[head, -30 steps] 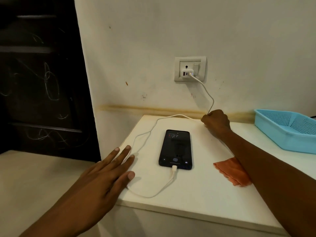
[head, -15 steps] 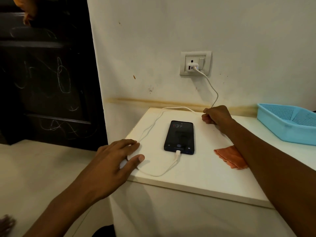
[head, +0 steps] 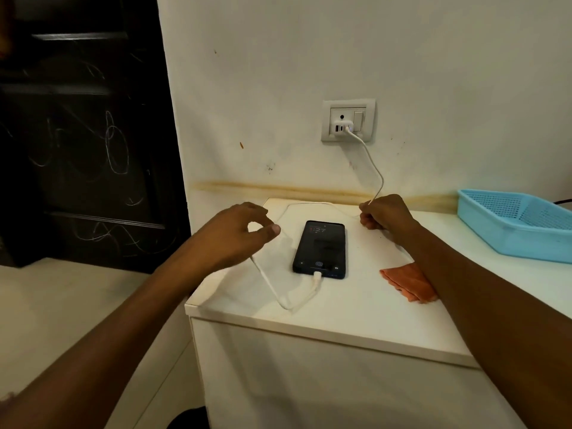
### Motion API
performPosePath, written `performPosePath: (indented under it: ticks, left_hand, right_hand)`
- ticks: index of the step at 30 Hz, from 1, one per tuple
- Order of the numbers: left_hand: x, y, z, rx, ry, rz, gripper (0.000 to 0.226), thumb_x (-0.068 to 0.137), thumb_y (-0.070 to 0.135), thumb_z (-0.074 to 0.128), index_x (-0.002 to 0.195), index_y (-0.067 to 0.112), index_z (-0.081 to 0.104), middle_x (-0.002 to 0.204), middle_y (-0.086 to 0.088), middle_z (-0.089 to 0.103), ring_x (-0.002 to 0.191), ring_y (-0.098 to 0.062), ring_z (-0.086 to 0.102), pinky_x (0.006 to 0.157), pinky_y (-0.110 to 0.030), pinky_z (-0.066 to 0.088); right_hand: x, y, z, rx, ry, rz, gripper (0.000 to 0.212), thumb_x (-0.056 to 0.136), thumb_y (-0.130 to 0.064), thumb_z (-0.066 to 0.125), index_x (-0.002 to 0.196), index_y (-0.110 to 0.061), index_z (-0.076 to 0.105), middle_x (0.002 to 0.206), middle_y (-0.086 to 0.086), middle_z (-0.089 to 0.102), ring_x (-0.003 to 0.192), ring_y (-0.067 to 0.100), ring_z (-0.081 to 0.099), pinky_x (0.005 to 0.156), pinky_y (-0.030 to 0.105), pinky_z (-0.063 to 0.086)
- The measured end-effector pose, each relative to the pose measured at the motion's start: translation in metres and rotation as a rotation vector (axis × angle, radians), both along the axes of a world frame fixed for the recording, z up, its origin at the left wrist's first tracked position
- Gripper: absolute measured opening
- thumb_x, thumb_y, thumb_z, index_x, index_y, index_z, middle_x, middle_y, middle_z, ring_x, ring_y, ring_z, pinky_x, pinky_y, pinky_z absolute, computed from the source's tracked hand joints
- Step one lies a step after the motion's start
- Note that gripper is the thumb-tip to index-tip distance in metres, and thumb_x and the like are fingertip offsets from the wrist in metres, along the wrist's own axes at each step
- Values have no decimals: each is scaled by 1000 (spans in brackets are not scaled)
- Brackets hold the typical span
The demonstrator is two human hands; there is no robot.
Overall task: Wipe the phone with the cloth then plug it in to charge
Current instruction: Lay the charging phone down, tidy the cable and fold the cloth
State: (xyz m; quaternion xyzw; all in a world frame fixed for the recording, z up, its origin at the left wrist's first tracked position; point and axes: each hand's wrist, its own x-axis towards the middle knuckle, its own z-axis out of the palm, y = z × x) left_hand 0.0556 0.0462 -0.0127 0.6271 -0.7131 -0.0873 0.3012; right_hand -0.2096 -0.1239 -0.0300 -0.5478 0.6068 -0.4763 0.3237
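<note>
A black phone [head: 320, 249] lies face up on the white table [head: 356, 317], its screen lit. A white charging cable [head: 286, 301] is plugged into its near end. The cable bends sharply and runs straight up under my left hand [head: 238, 239]. That hand hovers over the table's left edge with its fingers curled around the cable. Behind the phone the cable reaches my right hand [head: 385, 215], a fist closed on it, then climbs to the charger [head: 342, 129] in the wall socket [head: 348, 120]. An orange cloth [head: 402, 281] lies right of the phone, partly under my right forearm.
A light blue plastic basket [head: 510, 224] stands at the table's back right against the wall. A dark scribbled door [head: 86, 134] fills the left. Below it a pale floor or ledge [head: 77, 305] sits lower than the table.
My left hand has lifted off the table's left corner and curled, drawing the cable's round loop into a sharp bend. My right hand has stayed on the cable.
</note>
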Motion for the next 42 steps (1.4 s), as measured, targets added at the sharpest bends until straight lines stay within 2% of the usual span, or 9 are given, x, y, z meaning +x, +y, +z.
performPosePath:
  ticks: [3,7,10,13,18,24,27,32,42]
  left_hand:
    - [1,-25,6,133,-35,118,40,88,44,60,83,6,73,92,-4,72,95,-25,66,75,-29,46]
    - [-5,-47,5,104,-240,232,37,80,43,70,67,10,62,61,1,57,69,-22,60,66,-32,47]
    - [-16,-57,1,-37,-387,312,38,84,46,63,74,14,44,71,3,50,75,-21,53,66,-29,38]
    - [-23,-68,-1,-105,-514,356,25,89,37,57,94,13,55,82,-1,52,82,-24,57,67,-29,36]
    - [-23,-83,-26,-159,-589,411,12,87,22,54,91,12,58,72,0,51,78,-24,53,72,-32,34]
    - [-11,-94,-42,-12,-306,197,41,101,34,27,118,14,59,125,-10,60,111,-30,53,90,-41,39]
    - [-13,-91,-40,108,-298,134,54,102,45,16,132,17,51,148,-4,43,130,-27,44,102,-44,33]
    - [-11,-85,-40,110,-270,222,54,102,43,17,130,12,52,132,-13,56,119,-31,52,97,-41,37]
    - [-5,-71,-20,148,-52,61,55,99,51,31,143,19,44,148,-5,44,135,-26,41,108,-35,32]
  right_hand:
    - [-3,-2,-3,-34,15,18,16,88,-11,66,86,5,66,66,12,62,52,17,59,42,16,48]
    - [-2,-7,-7,-70,55,28,16,86,-10,66,86,6,69,69,15,65,57,20,60,64,28,54]
    - [-2,-8,-9,-82,71,43,16,82,-7,68,82,9,70,68,18,64,58,23,59,66,32,52]
    - [-4,-9,-11,-91,100,46,16,79,-8,69,79,8,71,65,16,64,58,22,59,65,32,51]
    - [-5,-10,-14,-100,109,55,15,80,-9,69,78,5,72,64,14,64,57,19,58,67,33,51]
    - [-5,-11,-14,-110,92,60,16,80,-9,70,82,7,72,65,15,65,58,21,59,67,32,51]
    - [-4,-9,-15,-120,92,60,14,82,-10,70,83,3,72,64,12,65,57,19,59,66,31,51]
    - [-6,-6,-15,-148,110,46,16,84,-15,70,75,-1,70,63,10,64,56,18,59,69,32,51]
    - [-4,-1,-10,-141,40,116,25,80,-19,75,92,3,71,80,21,71,69,25,67,81,39,59]
